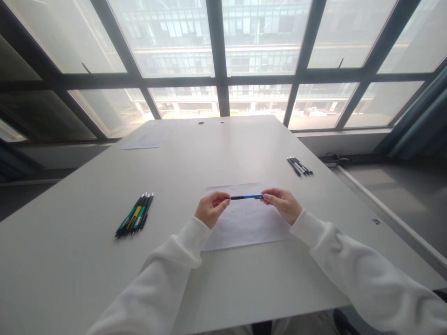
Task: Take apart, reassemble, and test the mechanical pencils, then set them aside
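Head view, principal item?

One blue-and-black pen (247, 197), lying crosswise between the hands, over a white sheet (249, 228).

Condition of the hands?

Left hand (211, 208): fingertips pinched on the dark end. Right hand (283, 204): fingertips pinched on the blue end, by the clip. The two are apart, joined only by the pen. Whether either rests on the paper, cannot tell.

Lots to the left?

One bundle of pens (134, 216), black with green and yellow sections, laid side by side at a slant.

To the right?

One smaller row of pens (300, 166), black and pale, farther off, near the table's right edge.

Remainder?

White table (87, 270); second sheet (143, 138), far left; dark disc (201, 123), near the far edge; framed windows (174, 42) beyond.
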A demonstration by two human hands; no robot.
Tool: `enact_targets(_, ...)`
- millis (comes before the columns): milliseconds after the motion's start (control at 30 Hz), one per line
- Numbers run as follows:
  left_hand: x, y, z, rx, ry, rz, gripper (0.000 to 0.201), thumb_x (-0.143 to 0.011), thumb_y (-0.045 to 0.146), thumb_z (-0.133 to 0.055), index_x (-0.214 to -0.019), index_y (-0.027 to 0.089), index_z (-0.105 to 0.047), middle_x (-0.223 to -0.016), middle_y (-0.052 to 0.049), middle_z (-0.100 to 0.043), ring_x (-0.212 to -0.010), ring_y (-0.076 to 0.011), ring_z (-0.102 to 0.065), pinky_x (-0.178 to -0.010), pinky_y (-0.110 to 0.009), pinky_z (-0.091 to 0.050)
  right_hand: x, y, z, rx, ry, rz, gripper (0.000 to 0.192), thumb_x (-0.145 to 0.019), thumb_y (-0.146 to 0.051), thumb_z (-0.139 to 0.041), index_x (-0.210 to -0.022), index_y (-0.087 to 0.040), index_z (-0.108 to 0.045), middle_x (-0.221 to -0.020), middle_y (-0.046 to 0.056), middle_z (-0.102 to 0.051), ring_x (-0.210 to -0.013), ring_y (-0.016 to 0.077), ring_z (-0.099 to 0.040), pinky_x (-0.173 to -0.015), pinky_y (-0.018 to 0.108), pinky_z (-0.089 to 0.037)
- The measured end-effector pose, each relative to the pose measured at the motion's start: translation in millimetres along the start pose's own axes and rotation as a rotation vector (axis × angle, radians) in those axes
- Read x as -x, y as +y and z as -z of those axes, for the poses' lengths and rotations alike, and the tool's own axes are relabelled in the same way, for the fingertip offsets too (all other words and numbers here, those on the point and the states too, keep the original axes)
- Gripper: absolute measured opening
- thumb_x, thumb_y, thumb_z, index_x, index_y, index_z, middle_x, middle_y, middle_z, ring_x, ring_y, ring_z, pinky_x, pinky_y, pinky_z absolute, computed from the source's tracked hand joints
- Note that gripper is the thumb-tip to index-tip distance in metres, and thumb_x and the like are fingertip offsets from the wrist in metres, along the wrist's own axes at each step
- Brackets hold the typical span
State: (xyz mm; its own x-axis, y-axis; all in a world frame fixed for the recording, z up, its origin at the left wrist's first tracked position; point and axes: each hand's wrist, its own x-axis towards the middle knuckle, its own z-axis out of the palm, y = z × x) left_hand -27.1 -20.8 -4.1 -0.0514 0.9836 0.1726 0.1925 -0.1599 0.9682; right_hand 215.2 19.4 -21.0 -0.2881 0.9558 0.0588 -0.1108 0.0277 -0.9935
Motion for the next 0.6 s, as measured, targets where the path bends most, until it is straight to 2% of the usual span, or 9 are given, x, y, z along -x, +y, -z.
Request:
enact_targets(167, -0.1, -2.5, 2.3, -0.011, -0.018, 0.018, 0.025, -0.067, 0.032, -0.065, -0.082, 0.012, -0.064, -0.070, -0.006, -0.066, -0.065, -0.0154, -0.062, -0.064, -0.027, -0.051, -0.2, 0.1, 0.1, 0.011, 0.001, 0.007, 0.033, -0.066, -0.040, -0.067, -0.085, -0.013, -0.066, -0.074, 0.008, -0.067, -0.066, 0.0156, -0.057, -0.067, 0.033, -0.044)
enact_targets(333, 0.0, -1.4, 1.7, -0.013, 0.000, -0.038, 0.029, -0.064, 0.028, -0.068, -0.088, 0.013, -0.062, -0.082, -0.006, -0.066, -0.070, -0.0150, -0.062, -0.061, -0.024, -0.051, -0.5, 1.5, 0.4, 0.013, 0.001, 0.011, 0.032, -0.066, -0.039, -0.066, -0.085, -0.013, -0.066, -0.073, 0.008, -0.067, -0.066, 0.0152, -0.056, -0.066, 0.032, -0.044)
enact_targets(600, -0.4, -2.0, 0.4, 0.006, -0.013, 0.005, 0.022, -0.066, 0.030, -0.066, -0.079, 0.013, -0.063, -0.068, -0.004, -0.065, -0.063, -0.0146, -0.062, -0.062, -0.026, -0.051, -0.8, 2.0, 1.1, 0.014, -0.001, 0.002, 0.031, -0.068, -0.038, -0.066, -0.086, -0.013, -0.065, -0.074, 0.008, -0.067, -0.068, 0.0161, -0.057, -0.067, 0.032, -0.045)
